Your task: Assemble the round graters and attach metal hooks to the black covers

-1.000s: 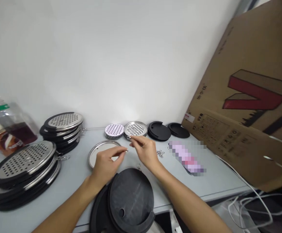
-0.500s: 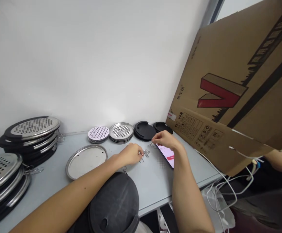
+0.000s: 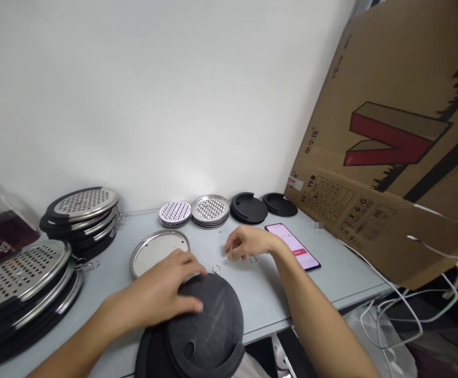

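A round black plastic cover [image 3: 209, 320] with a small hole and a raised rim section lies at the front edge of the table. My left hand [image 3: 166, 289] is over its left side, thumb on the dark surface and fingers spread apart. Beyond the cover, my right hand [image 3: 248, 244] is low over the table with its fingertips pinched; whatever they hold is hidden. Beside those fingers a small metal ring [image 3: 253, 259] shows, and another wire ring [image 3: 216, 269] stands out at the cover's far edge. A round steel plate [image 3: 158, 251] with a rolled rim lies behind my left hand.
Stacked round graters [image 3: 83, 205] and more graters [image 3: 20, 273] stand on the left. Along the wall sit purple-white discs [image 3: 175, 212], steel grater discs [image 3: 210, 209] and black covers [image 3: 249, 208]. A phone [image 3: 298, 249] lies right, before a large cardboard box [image 3: 371, 157] and white cables [image 3: 406, 315].
My left hand has left the small metal rings and come back to the black cover. My right hand has moved left from beside the phone to where the rings lay. The view has shifted.
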A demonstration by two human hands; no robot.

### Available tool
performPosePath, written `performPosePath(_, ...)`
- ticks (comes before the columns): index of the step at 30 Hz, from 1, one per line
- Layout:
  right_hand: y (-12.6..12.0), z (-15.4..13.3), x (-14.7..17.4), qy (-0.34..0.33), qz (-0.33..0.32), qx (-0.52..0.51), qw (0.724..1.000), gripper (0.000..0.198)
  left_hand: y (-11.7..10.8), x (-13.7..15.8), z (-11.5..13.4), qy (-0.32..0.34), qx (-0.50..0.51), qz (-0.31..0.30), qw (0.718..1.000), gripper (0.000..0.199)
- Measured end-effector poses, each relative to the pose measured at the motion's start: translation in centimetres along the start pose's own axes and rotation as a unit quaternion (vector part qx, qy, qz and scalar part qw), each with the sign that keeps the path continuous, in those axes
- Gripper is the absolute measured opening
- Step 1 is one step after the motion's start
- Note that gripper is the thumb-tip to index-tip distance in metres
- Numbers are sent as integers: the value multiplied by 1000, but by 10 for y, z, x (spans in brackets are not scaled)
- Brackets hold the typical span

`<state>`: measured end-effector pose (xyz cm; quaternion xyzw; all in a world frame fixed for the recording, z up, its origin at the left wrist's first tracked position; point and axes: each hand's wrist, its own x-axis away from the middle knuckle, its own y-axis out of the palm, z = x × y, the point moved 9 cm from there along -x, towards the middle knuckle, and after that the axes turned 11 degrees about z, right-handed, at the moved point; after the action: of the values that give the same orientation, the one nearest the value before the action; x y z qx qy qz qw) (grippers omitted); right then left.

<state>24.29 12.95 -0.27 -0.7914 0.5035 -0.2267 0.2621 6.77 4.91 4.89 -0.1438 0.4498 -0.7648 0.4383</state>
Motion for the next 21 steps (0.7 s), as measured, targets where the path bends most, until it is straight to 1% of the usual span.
performPosePath(1, 17, -10, 0, -24, -45, -13, 999, 27, 2, 14, 4, 3, 16, -20, 1000, 45)
performPosePath(2, 31, -20, 0, -46, -77, -23, 996, 30, 6, 26, 8, 8, 30, -42, 999, 47)
performPosePath(3, 41, -27, -1, -66, -91, -32, 993, 32, 10, 36, 13, 16, 40, -62, 997, 50)
performPosePath(5, 51, -36, -4, -91, -86, -49, 991, 33, 17, 48, 24, 44, 49, -94, 993, 54)
performPosePath(7, 54, -38, -8, -100, -74, -67, 990, 35, 25, 53, 34, 84, 40, -119, 989, 51)
performPosePath(8, 55, -36, -10, -98, -74, -76, 990, 37, 28, 52, 37, 104, 31, -121, 987, 47)
performPosePath(10, 56, -31, -14, -86, -79, -88, 989, 40, 30, 45, 39, 137, 12, -93, 986, 42)
performPosePath(12, 56, -24, -19, -68, -78, -89, 991, 41, 25, 34, 40, 159, 14, -38, 986, 41)
performPosePath(14, 48, -20, -23, -64, -56, -86, 993, 39, 18, 21, 40, 172, 40, 12, 984, 40)
performPosePath(16, 34, -21, -24, -70, -18, -119, 990, 37, 7, 8, 41, 177, 76, 46, 980, 42)
performPosePath(18, 17, -23, -22, -63, 12, -206, 976, 40, -8, -3, 41, 168, 108, 71, 977, 45)
performPosePath(21, -5, -23, -15, -22, 38, -359, 932, 46, -33, -17, 38, 144, 159, 101, 972, 41)
